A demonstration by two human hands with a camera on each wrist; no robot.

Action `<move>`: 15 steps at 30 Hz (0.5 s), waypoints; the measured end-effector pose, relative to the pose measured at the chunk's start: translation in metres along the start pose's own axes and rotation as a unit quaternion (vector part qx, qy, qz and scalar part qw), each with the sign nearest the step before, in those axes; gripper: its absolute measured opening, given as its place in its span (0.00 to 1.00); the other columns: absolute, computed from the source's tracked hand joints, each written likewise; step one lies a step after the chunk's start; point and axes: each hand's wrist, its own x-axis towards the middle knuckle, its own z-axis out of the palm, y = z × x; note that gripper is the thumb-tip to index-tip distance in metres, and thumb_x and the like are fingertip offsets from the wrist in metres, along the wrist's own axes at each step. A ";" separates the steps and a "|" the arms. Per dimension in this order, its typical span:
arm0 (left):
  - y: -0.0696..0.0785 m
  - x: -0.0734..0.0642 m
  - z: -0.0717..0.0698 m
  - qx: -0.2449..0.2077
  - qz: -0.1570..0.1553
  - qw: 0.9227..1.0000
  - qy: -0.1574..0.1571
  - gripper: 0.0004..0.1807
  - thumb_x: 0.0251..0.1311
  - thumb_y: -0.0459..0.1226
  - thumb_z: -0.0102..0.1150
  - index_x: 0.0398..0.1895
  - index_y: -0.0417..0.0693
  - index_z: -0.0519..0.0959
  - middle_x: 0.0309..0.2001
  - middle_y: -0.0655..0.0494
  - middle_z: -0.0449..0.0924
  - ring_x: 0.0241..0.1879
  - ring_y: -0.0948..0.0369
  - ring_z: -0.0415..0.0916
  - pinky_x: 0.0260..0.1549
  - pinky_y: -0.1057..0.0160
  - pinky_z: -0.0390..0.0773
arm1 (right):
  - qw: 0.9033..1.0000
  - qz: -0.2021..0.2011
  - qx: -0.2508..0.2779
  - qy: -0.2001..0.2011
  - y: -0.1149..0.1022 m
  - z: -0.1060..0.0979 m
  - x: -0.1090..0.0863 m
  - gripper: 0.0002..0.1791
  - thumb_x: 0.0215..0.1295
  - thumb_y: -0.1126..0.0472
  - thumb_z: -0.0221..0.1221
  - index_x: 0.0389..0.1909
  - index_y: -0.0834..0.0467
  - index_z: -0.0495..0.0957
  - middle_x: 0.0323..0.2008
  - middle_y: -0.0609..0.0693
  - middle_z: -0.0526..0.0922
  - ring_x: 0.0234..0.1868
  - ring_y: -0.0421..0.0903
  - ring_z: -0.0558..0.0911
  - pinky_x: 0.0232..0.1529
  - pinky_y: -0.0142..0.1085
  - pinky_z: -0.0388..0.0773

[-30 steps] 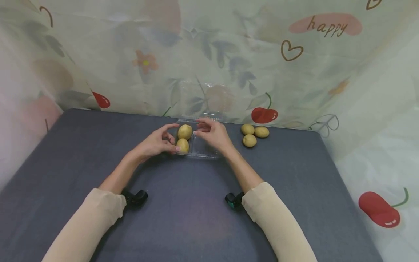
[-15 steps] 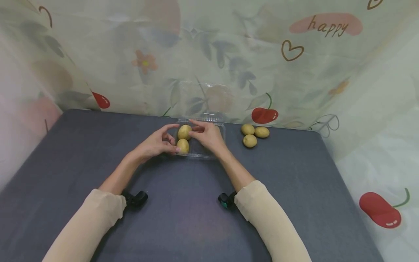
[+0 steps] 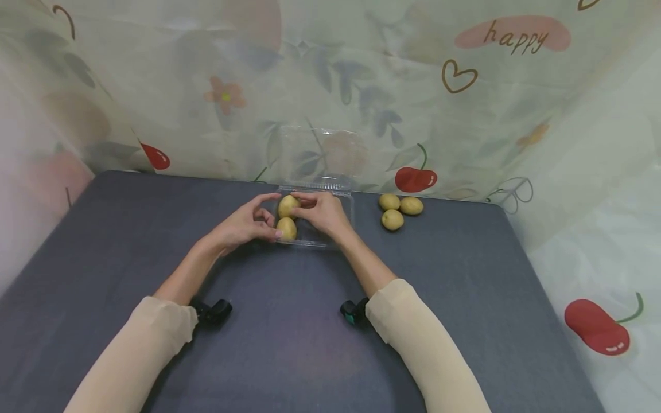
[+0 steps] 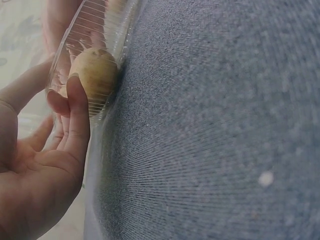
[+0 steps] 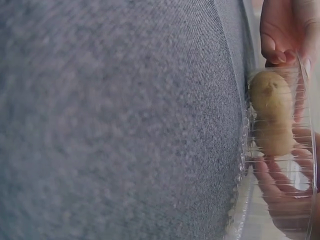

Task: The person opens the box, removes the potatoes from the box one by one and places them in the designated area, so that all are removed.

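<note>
Likely placing: right grip (image 3: 324, 214) pinches far potato (image 3: 287, 206) in clear box (image 3: 316, 245), left grip (image 3: 241, 223) holds box; next probably release.

Five on the board, and we have them all: two yellow, rounded potatoes (image 3: 286, 229) at the centre of the frame, in one clear plastic hinged box (image 3: 311, 235), and three matching yellow potatoes (image 3: 392, 219) right of centre. We count two bare hands, one left hand (image 3: 248, 223), one right hand (image 3: 324, 213)! Two beige cloth sleeves (image 3: 428, 344) fill the lower part, plus two black wrist devices (image 3: 214, 311), and one dark grey cloth-covered table (image 3: 289, 355).
</note>
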 end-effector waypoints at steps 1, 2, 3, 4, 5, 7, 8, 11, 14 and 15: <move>0.000 0.000 0.000 -0.001 0.000 1.000 0.000 0.49 0.59 0.31 0.70 0.78 0.51 0.50 0.38 0.46 0.72 0.36 0.51 0.80 0.43 0.52 0.81 | 1.000 0.003 0.001 0.001 0.000 0.001 0.000 0.22 0.59 0.50 0.71 0.56 0.46 0.84 0.45 0.47 0.88 0.47 0.41 0.85 0.45 0.35 0.79; -0.001 0.001 -0.001 -0.001 0.000 1.000 0.000 0.49 0.59 0.31 0.70 0.78 0.51 0.50 0.38 0.46 0.72 0.36 0.51 0.80 0.43 0.52 0.81 | 1.000 0.007 0.001 0.002 0.000 0.001 0.000 0.22 0.59 0.50 0.71 0.55 0.47 0.84 0.45 0.47 0.88 0.47 0.41 0.85 0.46 0.35 0.79; -0.001 0.001 -0.001 -0.002 0.000 1.000 -0.001 0.49 0.59 0.31 0.70 0.78 0.51 0.50 0.38 0.46 0.72 0.36 0.52 0.80 0.43 0.52 0.81 | 1.000 0.011 0.001 0.003 0.000 0.002 0.001 0.22 0.58 0.50 0.72 0.55 0.47 0.84 0.44 0.47 0.88 0.47 0.41 0.85 0.47 0.36 0.79; -0.001 0.001 -0.001 -0.002 0.000 1.000 -0.001 0.49 0.59 0.31 0.69 0.78 0.51 0.50 0.38 0.46 0.72 0.36 0.52 0.80 0.43 0.52 0.81 | 1.000 0.015 -0.002 0.005 0.000 0.003 0.001 0.23 0.58 0.49 0.72 0.55 0.47 0.84 0.44 0.46 0.88 0.47 0.41 0.85 0.47 0.36 0.79; -0.001 0.001 -0.001 -0.002 0.000 1.000 -0.001 0.49 0.59 0.31 0.69 0.78 0.51 0.50 0.38 0.46 0.72 0.36 0.52 0.80 0.43 0.52 0.81 | 1.000 0.017 -0.006 0.006 0.000 0.003 0.001 0.23 0.58 0.48 0.72 0.55 0.47 0.84 0.44 0.46 0.88 0.47 0.41 0.85 0.48 0.36 0.78; -0.001 0.001 -0.001 -0.001 0.000 1.000 -0.001 0.49 0.59 0.31 0.69 0.78 0.51 0.50 0.38 0.46 0.72 0.36 0.52 0.80 0.43 0.52 0.81 | 1.000 0.022 -0.014 0.007 -0.001 0.004 0.001 0.24 0.57 0.47 0.72 0.55 0.46 0.84 0.43 0.45 0.88 0.48 0.41 0.85 0.48 0.36 0.78; -0.001 0.001 -0.001 -0.002 0.001 1.000 -0.001 0.49 0.59 0.31 0.69 0.78 0.51 0.51 0.38 0.46 0.72 0.36 0.52 0.80 0.43 0.52 0.81 | 1.000 0.023 -0.016 0.008 -0.001 0.004 0.001 0.24 0.56 0.47 0.72 0.55 0.46 0.84 0.43 0.45 0.88 0.48 0.41 0.85 0.48 0.37 0.78; -0.001 0.001 -0.001 -0.001 0.001 1.000 -0.001 0.49 0.59 0.31 0.69 0.78 0.51 0.51 0.38 0.46 0.72 0.36 0.52 0.80 0.43 0.53 0.81 | 0.999 0.024 -0.022 0.007 -0.002 0.005 0.001 0.25 0.56 0.47 0.73 0.55 0.46 0.84 0.43 0.46 0.88 0.48 0.42 0.84 0.48 0.37 0.78; -0.001 0.000 0.000 -0.002 0.002 1.000 -0.003 0.49 0.59 0.31 0.69 0.78 0.51 0.50 0.37 0.46 0.72 0.36 0.52 0.80 0.42 0.53 0.81 | 0.999 0.022 -0.025 0.007 -0.003 0.004 0.001 0.24 0.56 0.48 0.73 0.55 0.47 0.84 0.43 0.47 0.88 0.49 0.44 0.84 0.47 0.37 0.78; -0.001 0.000 -0.001 -0.002 0.002 1.000 -0.003 0.49 0.59 0.31 0.69 0.78 0.51 0.50 0.37 0.46 0.72 0.36 0.52 0.80 0.42 0.53 0.81 | 0.999 0.021 -0.026 0.006 -0.002 0.004 0.001 0.24 0.57 0.48 0.73 0.55 0.47 0.84 0.43 0.47 0.88 0.49 0.44 0.84 0.47 0.37 0.78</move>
